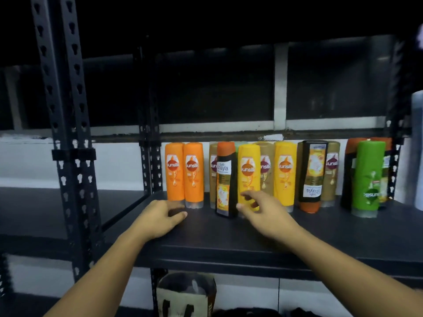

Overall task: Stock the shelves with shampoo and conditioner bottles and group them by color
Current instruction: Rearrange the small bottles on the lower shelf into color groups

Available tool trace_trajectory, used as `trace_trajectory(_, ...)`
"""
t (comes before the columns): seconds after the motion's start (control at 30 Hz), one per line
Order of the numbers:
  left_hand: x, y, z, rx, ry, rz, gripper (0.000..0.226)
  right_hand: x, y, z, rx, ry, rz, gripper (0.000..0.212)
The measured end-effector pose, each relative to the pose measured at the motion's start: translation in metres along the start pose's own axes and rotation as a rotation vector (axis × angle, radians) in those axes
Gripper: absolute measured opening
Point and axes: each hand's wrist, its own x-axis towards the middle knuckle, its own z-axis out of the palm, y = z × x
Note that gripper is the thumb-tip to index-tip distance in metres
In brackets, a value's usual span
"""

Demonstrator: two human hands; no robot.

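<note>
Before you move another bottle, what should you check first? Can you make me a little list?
1. Left hand free: ok. It rests on the shelf and holds nothing.
2. Right hand has a grip: cannot tell. It is blurred, low in front of the yellow bottle.
3. Orange bottles grouped: ok. Two stand side by side at the left end.
4. Yellows grouped: not ok. A brown bottle shows between the yellow bottle and the second yellow bottle.
5. Black ones the same way up: not ok. The black bottle has its orange cap on top; the other black bottle stands cap down.
</note>
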Motion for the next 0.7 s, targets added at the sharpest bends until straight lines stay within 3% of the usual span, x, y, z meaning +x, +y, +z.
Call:
trace_trajectory(0.07,0.011,0.024,0.006,-0.167,0.096,0.025,0.039,0.012,0.005,-0.004,0.092,0.265,0.017,0.054)
trace_trajectory(0.17,0.029,0.071,0.018,-0.367,0.131,0.045,0.052,0.033,0.006,-0.003,0.180,0.404,0.099,0.064)
trace_trajectory(0.4,0.066,0.116,0.046,-0.620,0.187,0.097,0.088,0.036,0.021,0.028,0.217,0.431,0.088,0.072)
trace_trajectory(0.5,0.080,0.115,0.052,-0.651,0.222,0.089,0.093,0.040,0.026,0.035,0.251,0.378,0.078,0.081)
trace_trajectory(0.63,0.093,0.107,0.066,-0.661,0.257,0.089,0.094,0.047,0.037,0.039,0.272,0.369,0.095,0.077)
trace_trajectory(0.7,0.094,0.104,0.069,-0.668,0.291,0.048,0.116,0.048,0.039,0.040,0.290,0.360,0.108,0.074)
